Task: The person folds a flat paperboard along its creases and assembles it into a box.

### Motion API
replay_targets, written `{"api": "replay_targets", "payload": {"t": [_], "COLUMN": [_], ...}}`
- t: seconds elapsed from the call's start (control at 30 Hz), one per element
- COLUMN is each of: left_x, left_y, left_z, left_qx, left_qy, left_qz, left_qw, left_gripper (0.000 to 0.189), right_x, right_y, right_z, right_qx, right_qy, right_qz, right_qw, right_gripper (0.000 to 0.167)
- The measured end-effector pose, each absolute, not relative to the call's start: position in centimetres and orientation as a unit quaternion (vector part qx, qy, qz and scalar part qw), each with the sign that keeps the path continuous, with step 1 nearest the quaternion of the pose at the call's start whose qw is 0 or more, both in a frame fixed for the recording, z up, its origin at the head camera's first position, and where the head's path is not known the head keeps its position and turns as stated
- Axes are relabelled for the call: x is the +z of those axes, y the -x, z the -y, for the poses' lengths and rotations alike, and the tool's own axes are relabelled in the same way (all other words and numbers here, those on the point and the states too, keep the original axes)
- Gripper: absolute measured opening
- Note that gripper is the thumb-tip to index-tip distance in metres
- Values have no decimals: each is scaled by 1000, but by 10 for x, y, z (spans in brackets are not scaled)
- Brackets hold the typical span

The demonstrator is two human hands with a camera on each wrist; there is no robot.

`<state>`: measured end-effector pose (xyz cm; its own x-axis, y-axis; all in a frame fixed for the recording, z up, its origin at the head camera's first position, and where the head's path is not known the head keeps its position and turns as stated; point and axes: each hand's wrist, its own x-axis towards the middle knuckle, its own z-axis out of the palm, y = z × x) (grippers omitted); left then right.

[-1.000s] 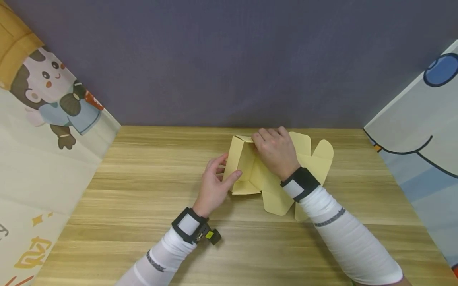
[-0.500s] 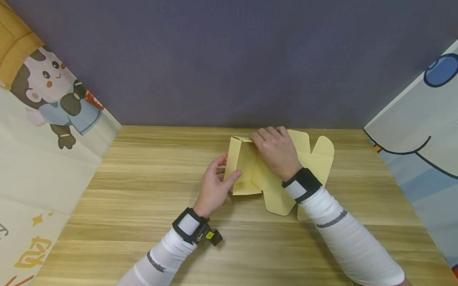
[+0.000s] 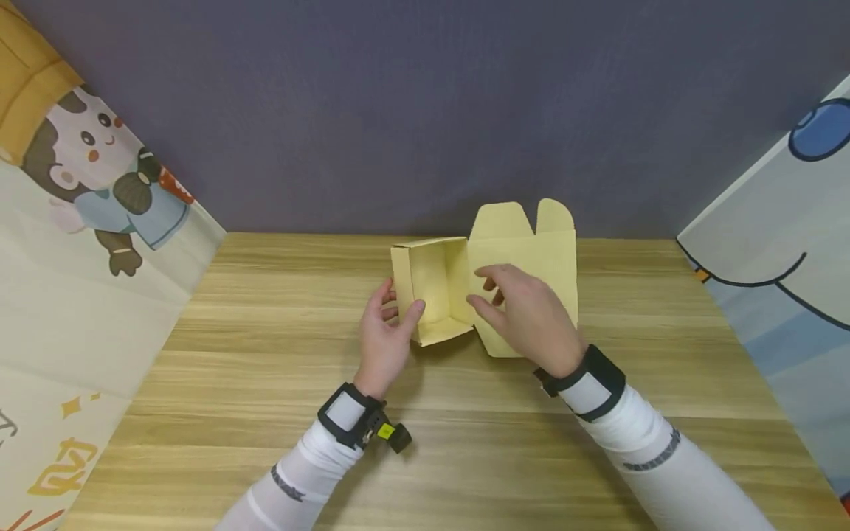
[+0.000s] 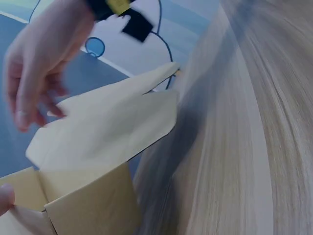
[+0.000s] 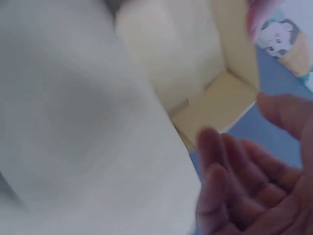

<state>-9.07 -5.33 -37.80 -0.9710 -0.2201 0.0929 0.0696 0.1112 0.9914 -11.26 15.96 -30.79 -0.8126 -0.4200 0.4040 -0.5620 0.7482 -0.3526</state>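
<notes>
A pale yellow cardboard box stands folded into a tray with its inside facing me. Its flat lid, with rounded flaps, rises from the right side. My left hand grips the box's left wall, thumb over the front edge and fingers behind. My right hand holds nothing; its fingers are loosely bent in front of the lid. In the right wrist view the right hand's fingers are apart from the box's inner corner. The left wrist view has the lid standing up behind the box wall.
A wood-grain table lies under the box. A dark blue-grey panel borders its back edge, close behind the lid. Printed cartoon panels stand at the left and right.
My right hand has let go of the box's top edge and drawn back toward me. The box has shifted left and turned, and its lid has swung up.
</notes>
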Motion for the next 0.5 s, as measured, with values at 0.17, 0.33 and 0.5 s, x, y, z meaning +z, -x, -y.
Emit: {"api": "replay_targets", "payload": {"t": [0.17, 0.33, 0.5], "left_x": [-376, -375, -378], "left_y": [92, 92, 88], "left_z": [54, 52, 45], "left_qx": [-710, -792, -848], "left_qy": [-90, -113, -133], "left_qz": [693, 599, 514], "left_qw": [83, 29, -7], "left_gripper": [73, 64, 66], "right_x": [-333, -363, -380], "right_y": [95, 88, 94], "right_z": [-159, -153, -148], "right_qx": [320, 383, 528], "right_qy": [-194, -141, -44], "right_qz": [927, 908, 829], "right_qw": [2, -94, -179], "right_gripper": [39, 50, 65]}}
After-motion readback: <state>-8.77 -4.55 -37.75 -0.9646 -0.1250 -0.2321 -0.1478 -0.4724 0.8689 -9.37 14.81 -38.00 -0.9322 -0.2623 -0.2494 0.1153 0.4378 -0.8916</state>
